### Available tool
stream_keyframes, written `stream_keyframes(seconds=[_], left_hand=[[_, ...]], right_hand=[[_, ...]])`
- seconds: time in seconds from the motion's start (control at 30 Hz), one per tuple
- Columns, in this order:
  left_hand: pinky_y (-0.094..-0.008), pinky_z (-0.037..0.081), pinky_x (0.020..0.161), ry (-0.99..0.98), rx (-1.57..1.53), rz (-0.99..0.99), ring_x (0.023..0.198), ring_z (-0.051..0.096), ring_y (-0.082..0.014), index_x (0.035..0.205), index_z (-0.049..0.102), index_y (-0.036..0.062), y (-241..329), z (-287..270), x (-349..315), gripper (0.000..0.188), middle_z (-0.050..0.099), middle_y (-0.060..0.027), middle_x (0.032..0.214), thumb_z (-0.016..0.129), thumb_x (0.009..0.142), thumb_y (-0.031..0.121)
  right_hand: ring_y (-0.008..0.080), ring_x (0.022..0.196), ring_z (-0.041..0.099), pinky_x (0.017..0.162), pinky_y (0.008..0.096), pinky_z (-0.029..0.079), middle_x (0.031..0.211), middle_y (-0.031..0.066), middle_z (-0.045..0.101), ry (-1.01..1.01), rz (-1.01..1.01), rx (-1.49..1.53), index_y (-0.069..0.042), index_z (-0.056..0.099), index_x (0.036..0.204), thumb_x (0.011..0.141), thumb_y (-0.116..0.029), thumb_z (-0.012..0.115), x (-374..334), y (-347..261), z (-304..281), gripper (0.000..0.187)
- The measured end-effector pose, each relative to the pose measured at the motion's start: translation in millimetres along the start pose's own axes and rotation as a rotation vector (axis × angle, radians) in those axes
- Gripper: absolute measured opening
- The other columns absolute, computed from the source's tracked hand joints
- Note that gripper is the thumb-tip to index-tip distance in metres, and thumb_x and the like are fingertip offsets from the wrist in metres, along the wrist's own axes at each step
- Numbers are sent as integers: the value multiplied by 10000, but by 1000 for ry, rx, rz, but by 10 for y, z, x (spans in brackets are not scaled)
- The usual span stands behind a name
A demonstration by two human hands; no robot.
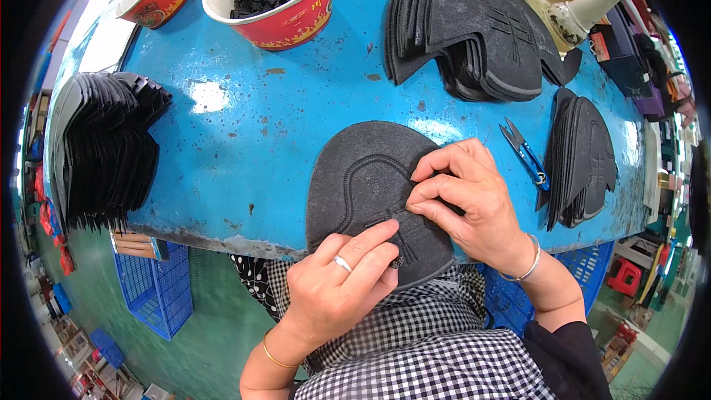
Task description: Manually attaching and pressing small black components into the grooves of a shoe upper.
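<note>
Rounded dark-grey panel of matt, flexible-looking material, with a curved ridged line (374, 185), found on the near edge of the chipped blue table (244, 141), its lower part overhanging the lap. Left hand (344, 274) half curled, forefinger laid on the panel beside the slit-like marks; whether anything is held cannot be told. Right hand (466, 196) pinched, thumb against forefinger, just over the marks; anything gripped is too small to identify.

Fine fingertip work, apparently: best done with the panel pressed flat and the overhang supported. Blue-handled snips (529, 159) lie near the right hand, beside a small stack of dark panels (581, 159); a wide rightward pull might be obstructed. Beyond: red-and-white bowl of black pieces (285, 26).
</note>
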State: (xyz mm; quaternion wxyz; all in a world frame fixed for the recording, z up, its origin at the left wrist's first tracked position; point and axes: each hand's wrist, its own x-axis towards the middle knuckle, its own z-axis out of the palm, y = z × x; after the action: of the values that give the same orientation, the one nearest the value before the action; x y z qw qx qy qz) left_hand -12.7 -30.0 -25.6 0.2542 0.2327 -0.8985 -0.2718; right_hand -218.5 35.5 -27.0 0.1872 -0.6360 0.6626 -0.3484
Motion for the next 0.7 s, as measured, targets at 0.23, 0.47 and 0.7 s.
stream_keyframes(seconds=[0.23, 0.47, 0.7], left_hand=[[-248, 488, 535, -55, 125, 23, 635, 571, -145, 841, 674, 113, 31, 12, 46, 282, 745, 6, 1077, 755, 585, 27], [-329, 499, 861, 90, -1049, -399, 1077, 571, -208, 1048, 567, 21, -7, -171, -53, 129, 542, -215, 1326, 523, 927, 26], [-547, 292, 1171, 142, -1740, -600, 1461, 304, -369, 1084, 475, 58, 196, -108, -49, 177, 310, -252, 1553, 454, 1009, 217]], right_hand=[[235, 904, 550, 817, 375, 406, 961, 13, 640, -46, 51, 3, -85, 612, 770, 754, -84, 768, 49, -81, -42, 157], [241, 894, 581, 801, 369, 419, 966, 42, 652, -5, -14, 82, -90, 626, 825, 747, -72, 772, 13, -9, -98, 166], [224, 901, 553, 800, 388, 411, 1051, -13, 620, -6, -201, 16, -151, 681, 1012, 645, -363, 837, -78, -486, 46, 451]])
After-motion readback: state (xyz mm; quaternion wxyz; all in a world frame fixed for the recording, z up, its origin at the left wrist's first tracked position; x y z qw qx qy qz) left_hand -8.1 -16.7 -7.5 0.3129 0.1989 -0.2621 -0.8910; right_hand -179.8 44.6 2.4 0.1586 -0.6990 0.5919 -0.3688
